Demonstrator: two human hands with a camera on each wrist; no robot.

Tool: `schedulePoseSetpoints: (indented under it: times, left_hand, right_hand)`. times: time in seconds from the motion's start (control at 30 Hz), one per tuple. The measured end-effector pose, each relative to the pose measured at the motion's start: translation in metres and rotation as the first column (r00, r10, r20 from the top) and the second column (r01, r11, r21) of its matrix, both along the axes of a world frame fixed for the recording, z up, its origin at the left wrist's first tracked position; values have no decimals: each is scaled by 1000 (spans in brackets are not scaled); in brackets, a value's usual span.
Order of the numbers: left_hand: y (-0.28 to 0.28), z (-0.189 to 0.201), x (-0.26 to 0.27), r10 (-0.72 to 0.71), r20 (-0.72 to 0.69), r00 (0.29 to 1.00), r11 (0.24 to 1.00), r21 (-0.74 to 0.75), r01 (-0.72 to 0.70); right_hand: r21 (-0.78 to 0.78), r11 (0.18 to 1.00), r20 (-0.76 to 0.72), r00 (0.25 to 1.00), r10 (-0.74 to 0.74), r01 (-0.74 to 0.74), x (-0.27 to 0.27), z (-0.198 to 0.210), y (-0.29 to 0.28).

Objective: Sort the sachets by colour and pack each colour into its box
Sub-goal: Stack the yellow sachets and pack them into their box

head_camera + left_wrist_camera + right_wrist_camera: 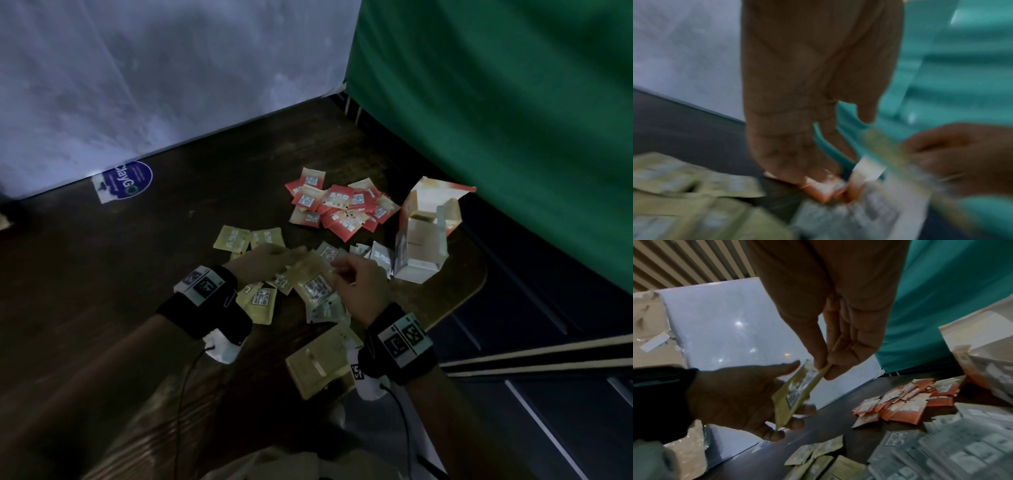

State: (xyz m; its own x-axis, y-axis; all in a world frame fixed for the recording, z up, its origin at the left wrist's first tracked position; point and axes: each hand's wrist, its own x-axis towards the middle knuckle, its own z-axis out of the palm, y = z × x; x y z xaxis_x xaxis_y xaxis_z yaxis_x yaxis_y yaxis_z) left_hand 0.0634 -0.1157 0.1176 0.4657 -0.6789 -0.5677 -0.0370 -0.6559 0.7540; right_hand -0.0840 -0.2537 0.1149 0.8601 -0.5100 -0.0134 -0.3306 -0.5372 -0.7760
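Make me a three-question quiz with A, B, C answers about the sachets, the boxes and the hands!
1. Where is the red pile?
A. left of the open boxes
B. inside a box
C. under the left hand

2. What colour is the stack both hands hold?
A. red
B. yellow
C. blue

3. How is the tall box by the red pile?
A. taped shut
C. crushed flat
B. open, flaps up

Answers: 1 A, the pile lies on the table beside the boxes. 2 B, the left hand grips yellow sachets and the right hand pinches their top. 3 B, its flaps stand up.
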Motion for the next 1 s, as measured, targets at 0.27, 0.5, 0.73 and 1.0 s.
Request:
schedulePoseSetpoints:
  times: [0.27,0.5,0.73,1.0]
  left_hand:
    - [-24,-68,86,294,452,842,801,365,-475]
    - [-44,-89,94,271,386,882,760,477,-442]
    - [-34,-98,88,406,429,807,761,330,-559]
    - [-21,-81,80,508,406,760,786,143,-602]
  right_hand:
    - [5,1000,-82,997,-6,7,-2,-15,-2]
    - [21,1000,-66,998,25,-24,4,-24,0]
    - [13,999,-94,995,40,-39,12,-28,-8]
    - [40,984,-182,967,180,-176,22,-28,-32]
